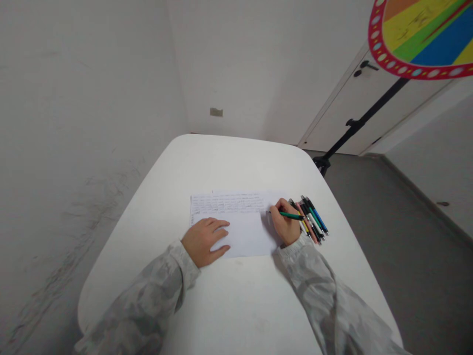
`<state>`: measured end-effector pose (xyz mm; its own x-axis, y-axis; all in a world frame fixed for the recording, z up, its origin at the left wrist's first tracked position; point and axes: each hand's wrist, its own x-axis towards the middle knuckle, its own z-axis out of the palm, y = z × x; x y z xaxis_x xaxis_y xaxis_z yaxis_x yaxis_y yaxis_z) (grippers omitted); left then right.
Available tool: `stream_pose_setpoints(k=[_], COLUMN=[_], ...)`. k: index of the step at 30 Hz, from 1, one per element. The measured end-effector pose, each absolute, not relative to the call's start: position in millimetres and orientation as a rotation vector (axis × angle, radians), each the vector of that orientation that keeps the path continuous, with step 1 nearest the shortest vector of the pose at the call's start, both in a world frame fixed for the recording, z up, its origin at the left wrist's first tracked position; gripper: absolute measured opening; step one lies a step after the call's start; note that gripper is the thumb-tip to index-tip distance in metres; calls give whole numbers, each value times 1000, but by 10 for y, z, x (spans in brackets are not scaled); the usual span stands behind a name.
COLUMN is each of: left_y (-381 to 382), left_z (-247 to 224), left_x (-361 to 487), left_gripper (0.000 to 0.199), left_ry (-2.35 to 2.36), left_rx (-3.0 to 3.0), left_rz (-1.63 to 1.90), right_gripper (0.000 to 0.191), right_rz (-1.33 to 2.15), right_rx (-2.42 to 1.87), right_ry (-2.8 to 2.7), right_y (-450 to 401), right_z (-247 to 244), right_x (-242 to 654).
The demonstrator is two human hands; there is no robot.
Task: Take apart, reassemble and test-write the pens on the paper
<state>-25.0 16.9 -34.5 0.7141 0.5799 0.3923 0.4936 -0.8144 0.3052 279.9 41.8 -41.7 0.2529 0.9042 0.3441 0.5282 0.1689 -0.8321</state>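
A white sheet of paper [247, 234] lies on the white table [244, 165], with several lines of handwriting across its upper part. My left hand [206, 240] rests flat on the paper's left side, its fingers spread and holding nothing. In my right hand [286, 224] a green pen [291, 215] is gripped, its tip near the right end of the lowest written line. Just right of that hand, and partly hidden by it, lies a group of several pens [313, 219] in black, white, pink, green and blue.
White walls [92, 98] stand on the left and beyond the table. At the upper right a multicoloured wheel with a red rim [382, 57] is on a black stand [369, 113], in front of a door [343, 108] with a dark handle.
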Motion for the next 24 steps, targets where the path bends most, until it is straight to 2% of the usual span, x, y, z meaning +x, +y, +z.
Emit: stream_pose_setpoints(k=[11,15,17,22,24], left_y=[168,171,173,179,181], left_z=[-373,-366,-363,-372,-383], left_x=[-253,-259,-262,-266,-267], left_gripper=[21,21,21,21,22], left_ry=[871,864,863,842,841], left_rx=[2728,2726,2726,2738,2736], left_rz=[706,708,710,716,733], right_gripper=[26,14,21,24,44], right_rz=[485,583,595,592,646], right_rx=[-1495,-1404,-1385,-1373,-1340], right_ry=[-1411,-1364,-1382,-1566,-1680], right_y=[421,389,347,164,68], right_z=[-474,-453,-416,-343,-345], right_x=[2822,2790,2781,2851,2900])
